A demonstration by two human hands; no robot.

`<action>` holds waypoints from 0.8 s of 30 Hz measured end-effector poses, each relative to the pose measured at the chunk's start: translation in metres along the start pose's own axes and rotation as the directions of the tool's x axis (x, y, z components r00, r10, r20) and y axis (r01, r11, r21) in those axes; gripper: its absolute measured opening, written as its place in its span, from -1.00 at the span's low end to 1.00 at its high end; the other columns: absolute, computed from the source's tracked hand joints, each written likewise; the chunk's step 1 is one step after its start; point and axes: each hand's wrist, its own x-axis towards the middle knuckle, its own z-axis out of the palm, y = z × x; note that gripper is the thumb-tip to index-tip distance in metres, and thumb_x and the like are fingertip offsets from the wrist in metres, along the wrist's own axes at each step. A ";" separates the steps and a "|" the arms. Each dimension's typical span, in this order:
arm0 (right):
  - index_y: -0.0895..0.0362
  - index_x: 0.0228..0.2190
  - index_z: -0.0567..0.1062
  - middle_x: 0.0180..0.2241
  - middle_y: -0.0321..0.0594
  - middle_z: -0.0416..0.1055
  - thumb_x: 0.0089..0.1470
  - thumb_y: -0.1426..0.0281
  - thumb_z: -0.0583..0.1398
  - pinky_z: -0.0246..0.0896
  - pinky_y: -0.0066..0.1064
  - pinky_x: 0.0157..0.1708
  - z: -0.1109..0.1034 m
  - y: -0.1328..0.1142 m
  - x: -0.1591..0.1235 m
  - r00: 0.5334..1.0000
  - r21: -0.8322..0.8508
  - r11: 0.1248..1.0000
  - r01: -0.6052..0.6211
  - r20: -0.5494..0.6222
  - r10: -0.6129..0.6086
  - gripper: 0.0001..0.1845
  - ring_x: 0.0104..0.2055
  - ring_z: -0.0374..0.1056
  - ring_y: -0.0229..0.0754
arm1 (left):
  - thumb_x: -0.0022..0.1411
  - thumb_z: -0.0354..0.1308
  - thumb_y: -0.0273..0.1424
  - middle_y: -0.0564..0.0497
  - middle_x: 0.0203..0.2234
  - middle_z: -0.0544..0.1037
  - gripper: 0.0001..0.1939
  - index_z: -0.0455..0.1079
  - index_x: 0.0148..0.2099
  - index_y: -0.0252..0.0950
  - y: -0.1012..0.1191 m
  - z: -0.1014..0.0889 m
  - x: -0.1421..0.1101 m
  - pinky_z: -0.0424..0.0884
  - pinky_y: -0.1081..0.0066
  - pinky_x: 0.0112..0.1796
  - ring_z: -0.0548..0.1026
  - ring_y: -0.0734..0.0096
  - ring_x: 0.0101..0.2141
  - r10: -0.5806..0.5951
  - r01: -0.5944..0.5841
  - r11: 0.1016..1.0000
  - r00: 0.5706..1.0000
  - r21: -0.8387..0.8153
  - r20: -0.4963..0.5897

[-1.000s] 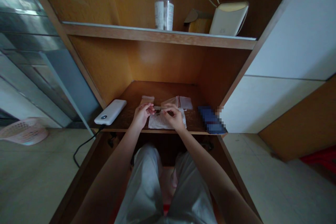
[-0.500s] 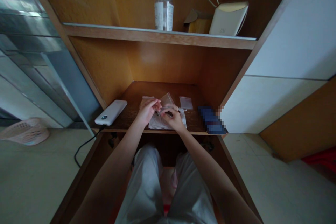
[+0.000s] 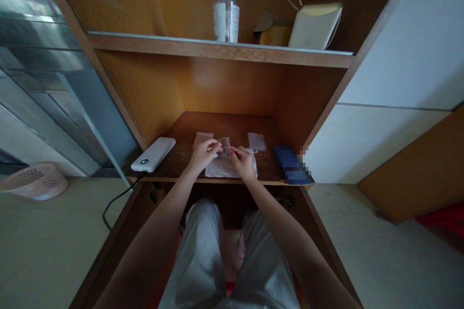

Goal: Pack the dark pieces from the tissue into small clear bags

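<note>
Between my hands is a small clear zip bag point(image 3: 224, 146), held above a white cloth or crumpled sheet point(image 3: 221, 168) at the shelf's front edge. My left hand point(image 3: 205, 153) pinches the bag's left side with thumb and fingers. On the right side, my right hand point(image 3: 242, 160) grips it with its fingertips. Whether anything is inside the bag is too small to tell. Another small clear bag point(image 3: 204, 136) lies behind my left hand, partly covered by it. A third clear bag point(image 3: 257, 142) lies flat to the right, beyond my right hand.
A white power bank point(image 3: 153, 154) with a black cable sits at the left front. A blurred dark blue object point(image 3: 292, 164) lies at the right. On the upper shelf stand a clear bottle point(image 3: 226, 12), a small box point(image 3: 275, 31) and a cream device point(image 3: 316, 26) with a strap.
The clear bag has shifted slightly left and lower and now hangs upright between both hands. My right hand has turned, and its fingertips now meet the bag's edge.
</note>
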 end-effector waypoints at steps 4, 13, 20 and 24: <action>0.08 -0.32 0.57 -0.44 -0.23 0.42 0.06 0.31 0.14 0.24 -0.43 -0.38 0.000 -0.001 0.000 0.999 0.046 0.999 0.029 0.022 -0.030 -0.78 -0.39 0.34 -0.25 | 0.13 0.10 -0.22 -0.04 -0.42 0.58 -0.75 0.43 -0.33 -0.32 0.001 0.005 -0.001 0.42 0.40 -0.32 0.53 0.33 -0.37 0.097 -0.101 0.987 0.994 0.124 0.042; 0.07 -0.31 0.58 -0.42 -0.22 0.43 0.03 0.30 0.17 0.25 -0.42 -0.37 0.000 -0.004 0.000 0.998 0.070 0.997 0.044 0.046 -0.047 -0.79 -0.38 0.34 -0.25 | 0.13 0.10 -0.32 -0.01 -0.43 0.56 -0.82 0.45 -0.34 -0.32 0.004 0.007 0.002 0.40 0.42 -0.30 0.50 0.38 -0.37 0.194 -0.208 0.954 0.978 0.218 0.082; 0.09 -0.34 0.57 -0.42 -0.20 0.45 0.02 0.29 0.17 0.24 -0.41 -0.38 0.000 -0.001 0.000 0.998 0.048 0.999 0.022 0.052 -0.024 -0.79 -0.38 0.35 -0.22 | 0.15 0.05 -0.36 -0.02 -0.43 0.56 -0.83 0.43 -0.37 -0.32 0.001 0.007 0.002 0.37 0.43 -0.31 0.50 0.38 -0.37 0.206 -0.224 0.951 0.973 0.215 0.103; 0.10 -0.44 0.55 -0.46 -0.22 0.44 0.00 0.31 0.16 0.24 -0.41 -0.39 0.001 -0.001 0.000 0.999 0.030 0.999 -0.028 0.028 0.027 -0.82 -0.41 0.34 -0.23 | 0.08 0.08 -0.45 0.01 -0.47 0.55 -0.91 0.41 -0.38 -0.31 0.000 0.012 -0.001 0.34 0.45 -0.34 0.48 0.41 -0.41 0.193 -0.217 0.932 0.975 0.289 0.110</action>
